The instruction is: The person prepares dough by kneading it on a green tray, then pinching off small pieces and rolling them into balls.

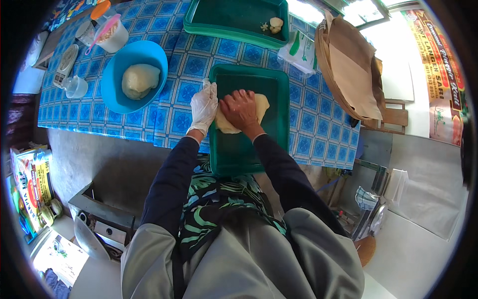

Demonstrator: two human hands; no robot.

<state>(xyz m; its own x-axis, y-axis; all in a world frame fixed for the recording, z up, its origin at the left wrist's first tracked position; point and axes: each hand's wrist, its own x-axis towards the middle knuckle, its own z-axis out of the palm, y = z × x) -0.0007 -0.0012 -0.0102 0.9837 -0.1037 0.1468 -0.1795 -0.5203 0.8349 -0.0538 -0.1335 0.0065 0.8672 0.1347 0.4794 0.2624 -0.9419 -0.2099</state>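
Note:
A flattened slab of pale yellow dough (pixel 263 105) lies in a green tray (pixel 249 159) at the table's near edge. My right hand (pixel 241 109) is bare and presses down on the dough, its fingers curled into it. In a thin white glove, my left hand (pixel 203 107) grips the tray's left rim with the fingers closed around it. To the left stands a blue bowl (pixel 112 94) with a rounded lump of paler dough (pixel 141 79) inside.
Another green tray (pixel 234 17) at the back holds small dough pieces (pixel 275 25). A white packet (pixel 301 52) lies beside it, left of a round woven tray lined with brown paper (pixel 351 65). Far left are a tub (pixel 113 37), a clear measuring cup (pixel 76 87) and a scale (pixel 64 65).

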